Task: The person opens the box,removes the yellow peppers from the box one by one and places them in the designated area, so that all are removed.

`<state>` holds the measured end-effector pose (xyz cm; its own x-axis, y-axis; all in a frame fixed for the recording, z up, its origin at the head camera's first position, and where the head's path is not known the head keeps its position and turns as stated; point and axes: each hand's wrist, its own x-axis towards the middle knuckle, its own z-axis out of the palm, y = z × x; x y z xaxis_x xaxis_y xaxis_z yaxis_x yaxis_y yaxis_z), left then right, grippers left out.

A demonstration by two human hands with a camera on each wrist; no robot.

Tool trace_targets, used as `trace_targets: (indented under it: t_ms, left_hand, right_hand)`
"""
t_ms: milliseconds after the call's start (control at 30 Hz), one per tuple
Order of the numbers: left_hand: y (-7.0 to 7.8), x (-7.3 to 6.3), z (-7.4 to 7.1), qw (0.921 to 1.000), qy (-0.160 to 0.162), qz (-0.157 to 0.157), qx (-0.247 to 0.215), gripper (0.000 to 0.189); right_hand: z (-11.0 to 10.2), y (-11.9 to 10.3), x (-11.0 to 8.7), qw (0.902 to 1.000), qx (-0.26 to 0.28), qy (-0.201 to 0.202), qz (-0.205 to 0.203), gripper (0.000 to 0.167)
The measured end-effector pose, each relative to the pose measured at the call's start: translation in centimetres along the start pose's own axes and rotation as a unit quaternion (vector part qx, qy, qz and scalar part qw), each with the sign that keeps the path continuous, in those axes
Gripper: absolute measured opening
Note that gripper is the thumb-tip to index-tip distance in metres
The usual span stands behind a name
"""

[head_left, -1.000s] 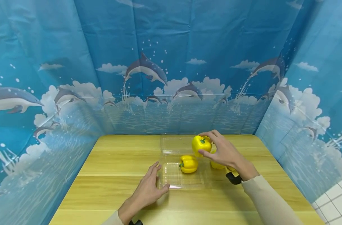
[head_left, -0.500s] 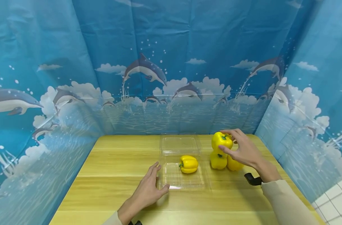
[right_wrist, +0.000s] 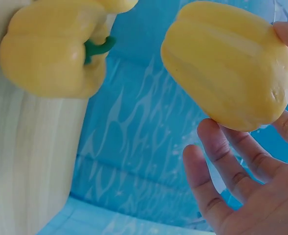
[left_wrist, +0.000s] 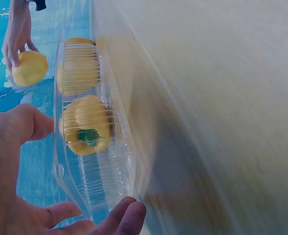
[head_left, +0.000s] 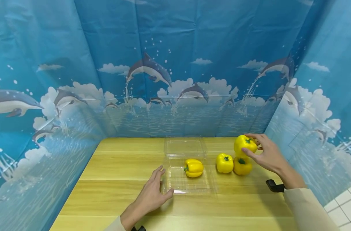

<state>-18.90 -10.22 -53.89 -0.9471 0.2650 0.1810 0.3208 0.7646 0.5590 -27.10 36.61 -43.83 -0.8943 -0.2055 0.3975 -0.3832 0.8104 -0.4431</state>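
Observation:
Between thumb and fingers, my right hand [head_left: 269, 155] holds a yellow bell pepper [head_left: 244, 146] with a green stem, raised above the table in the head view. Below and to its left stand two more yellow bell peppers, a paler one [head_left: 224, 163] and a deeper yellow one [head_left: 242, 166]. Another bell pepper [head_left: 194, 168] lies on its side in a clear plastic clamshell box [head_left: 175, 184], whose lid is folded back. At the box's left side, my left hand [head_left: 149, 194] rests with spread fingers. In the left wrist view its fingertips [left_wrist: 132, 218] are close to the box's wall.
The wooden table [head_left: 117, 183] ends at a blue curtain [head_left: 175, 118] printed with dolphins, behind and at both sides. White tiles [head_left: 341, 205] show at the lower right. Each wrist wears a black band.
My right hand has carried its bell pepper to the right, from above the box to above the standing peppers, uncovering them. My left hand has stayed in place.

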Motion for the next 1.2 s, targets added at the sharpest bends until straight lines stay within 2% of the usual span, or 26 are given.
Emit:
trace_targets:
  t_ms: [267,800,967,1200]
  left_hand:
    - [0.0,0.1,-0.1,1.0,0.001,0.0,-0.007,0.087]
    - [-0.3,0.3,-0.2,1.0,0.002,0.007,-0.003,0.086]
    - [-0.3,0.4,-0.1,1.0,0.0,0.006,-0.003,0.086]
    - [-0.3,0.3,0.0,1.0,-0.004,0.001,-0.003,0.085]
  right_hand:
    - [-0.1,0.6,-0.7,1.0,-0.007,0.002,0.005,0.06]
    - [1.2,-1.0,-2.3,0.9996,-0.016,-0.014,-0.016,0.059]
    - [2.0,-1.3,-2.9,0.9991,-0.014,-0.002,-0.04,0.057]
    - [3.1,-1.6,-3.5,0.9981,-0.02,-0.01,-0.058,0.056]
